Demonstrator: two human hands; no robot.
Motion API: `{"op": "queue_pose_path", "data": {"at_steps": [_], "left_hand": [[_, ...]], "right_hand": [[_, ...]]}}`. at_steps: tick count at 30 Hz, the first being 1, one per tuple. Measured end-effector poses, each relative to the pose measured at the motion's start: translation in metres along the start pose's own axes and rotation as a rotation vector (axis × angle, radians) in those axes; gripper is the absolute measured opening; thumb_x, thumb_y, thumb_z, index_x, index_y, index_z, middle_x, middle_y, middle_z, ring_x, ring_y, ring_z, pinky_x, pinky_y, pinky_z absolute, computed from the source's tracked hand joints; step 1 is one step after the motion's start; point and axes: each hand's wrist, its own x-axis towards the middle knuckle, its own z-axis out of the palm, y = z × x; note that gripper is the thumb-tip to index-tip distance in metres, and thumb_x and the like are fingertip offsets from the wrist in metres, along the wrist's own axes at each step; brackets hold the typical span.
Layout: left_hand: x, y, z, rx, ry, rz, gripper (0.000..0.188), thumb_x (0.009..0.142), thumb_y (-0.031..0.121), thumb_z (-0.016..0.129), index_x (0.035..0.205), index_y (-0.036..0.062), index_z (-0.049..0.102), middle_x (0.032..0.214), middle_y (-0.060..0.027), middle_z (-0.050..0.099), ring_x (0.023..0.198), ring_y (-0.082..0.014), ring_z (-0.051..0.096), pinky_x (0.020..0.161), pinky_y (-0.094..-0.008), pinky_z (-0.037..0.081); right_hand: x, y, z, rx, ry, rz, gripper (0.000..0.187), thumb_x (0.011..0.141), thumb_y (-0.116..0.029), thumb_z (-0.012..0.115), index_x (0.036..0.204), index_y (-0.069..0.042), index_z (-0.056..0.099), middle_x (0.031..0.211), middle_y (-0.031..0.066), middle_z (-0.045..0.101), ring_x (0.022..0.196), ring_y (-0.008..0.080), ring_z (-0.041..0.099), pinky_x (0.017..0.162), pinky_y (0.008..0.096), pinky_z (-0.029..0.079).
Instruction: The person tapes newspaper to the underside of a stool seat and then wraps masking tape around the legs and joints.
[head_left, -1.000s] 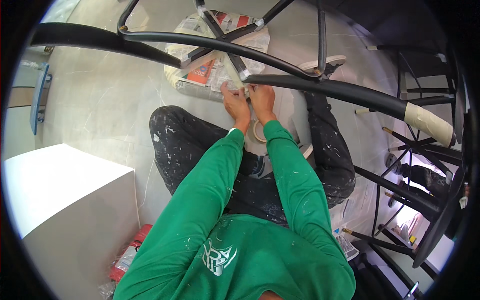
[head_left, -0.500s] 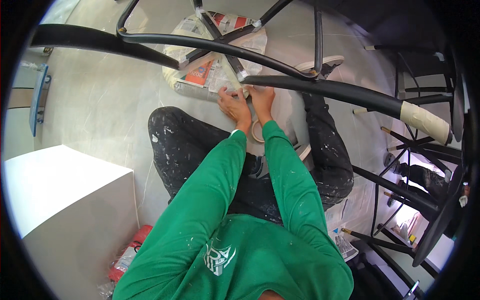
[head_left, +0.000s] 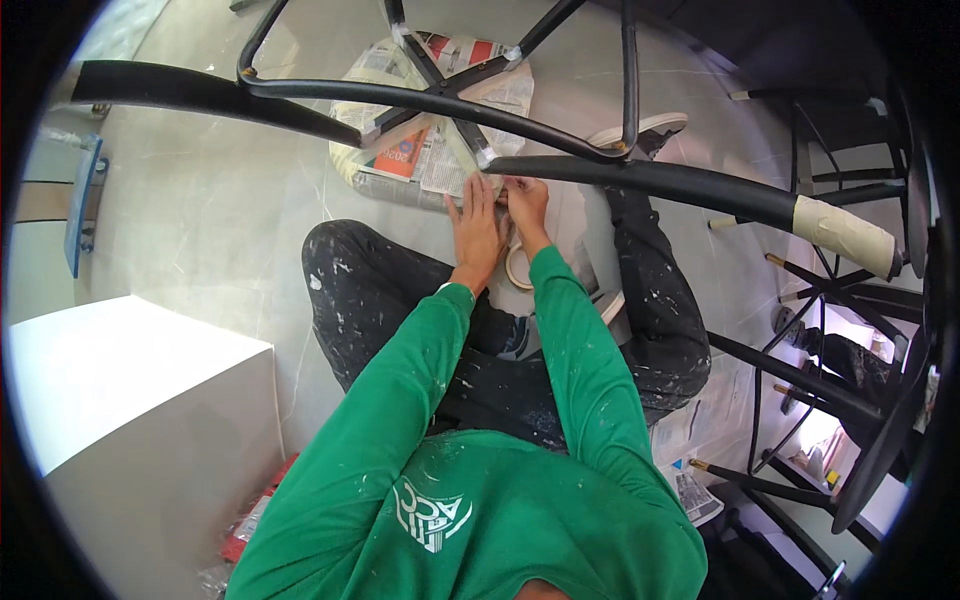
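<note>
An upturned black-legged stool stands before me, its seat (head_left: 440,172) wrapped in newspaper and pale masking tape. My left hand (head_left: 474,236) lies against the near edge of this wrapping, fingers stretched out and pointing away from me. Beside it, my right hand (head_left: 528,208) has its fingers curled into a pinch at the same edge, just below where a black leg (head_left: 660,178) joins the seat. Whatever sits between those fingertips is too small to make out. A roll of masking tape (head_left: 518,268) is on the floor below my hands.
Black legs and a bent footrest bar (head_left: 420,97) cross above the seat. One leg end has a beige tape wrap (head_left: 845,235). More black stools (head_left: 835,290) crowd the right side. A white box (head_left: 150,370) stands at left, a red package (head_left: 252,515) beside it.
My left hand has turned and gone from curled fingers to straight ones along the wrapped edge. My right hand stays near the same spot, fingers more curled. The view has shifted slightly.
</note>
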Motion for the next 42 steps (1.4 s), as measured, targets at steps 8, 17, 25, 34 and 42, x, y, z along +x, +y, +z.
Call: {"op": "queue_pose_path", "data": {"at_steps": [8, 17, 25, 34, 42], "left_hand": [[-0.011, -0.010, -0.012, 0.130, -0.118, -0.025, 0.093, 0.088, 0.039, 0.070, 0.157, -0.0078, 0.028, 0.166, -0.0268, 0.025, 0.156, -0.0397, 0.021, 0.122, -0.0672, 0.014], [-0.021, -0.019, -0.020, 0.118, -0.135, 0.042, 0.095, 0.090, 0.042, 0.070, 0.158, -0.0081, 0.025, 0.166, -0.0274, 0.023, 0.155, -0.0424, 0.021, 0.121, -0.0678, 0.012], [-0.013, -0.021, -0.020, 0.117, -0.151, 0.066, 0.099, 0.090, 0.047, 0.069, 0.158, -0.0078, 0.024, 0.167, -0.0272, 0.021, 0.156, -0.0425, 0.018, 0.122, -0.0679, 0.010], [0.001, -0.032, -0.031, 0.210, -0.254, 0.165, 0.103, 0.089, 0.054, 0.068, 0.159, -0.0074, 0.023, 0.168, -0.0246, 0.020, 0.158, -0.0370, 0.016, 0.123, -0.0660, 0.010], [0.011, -0.035, -0.045, 0.255, -0.250, 0.123, 0.104, 0.086, 0.055, 0.070, 0.157, -0.0084, 0.027, 0.168, -0.0268, 0.019, 0.157, -0.0406, 0.016, 0.121, -0.0686, 0.012]], "right_hand": [[-0.006, -0.005, 0.010, -0.091, -0.048, -0.027, 0.012, 0.088, -0.009, 0.078, 0.094, 0.002, 0.075, 0.081, 0.0057, 0.073, 0.065, 0.0104, 0.066, 0.057, 0.0259, 0.055], [-0.006, -0.003, 0.006, 0.086, -0.221, -0.022, 0.021, 0.086, -0.003, 0.079, 0.103, 0.004, 0.070, 0.089, 0.0046, 0.071, 0.075, 0.0104, 0.066, 0.064, 0.0254, 0.055], [-0.012, 0.002, 0.003, 0.093, -0.219, -0.039, 0.017, 0.089, -0.005, 0.077, 0.101, 0.002, 0.068, 0.092, 0.0063, 0.071, 0.077, 0.0110, 0.067, 0.065, 0.0254, 0.054], [0.006, -0.019, 0.001, -0.061, -0.192, 0.166, 0.016, 0.101, -0.014, 0.061, 0.102, 0.000, 0.069, 0.085, 0.0080, 0.072, 0.071, 0.0145, 0.069, 0.066, 0.0278, 0.057], [0.019, -0.017, -0.013, 0.216, -0.326, 0.393, 0.027, 0.104, -0.023, 0.055, 0.101, -0.002, 0.071, 0.088, 0.0067, 0.073, 0.073, 0.0153, 0.069, 0.065, 0.0283, 0.056]]}}
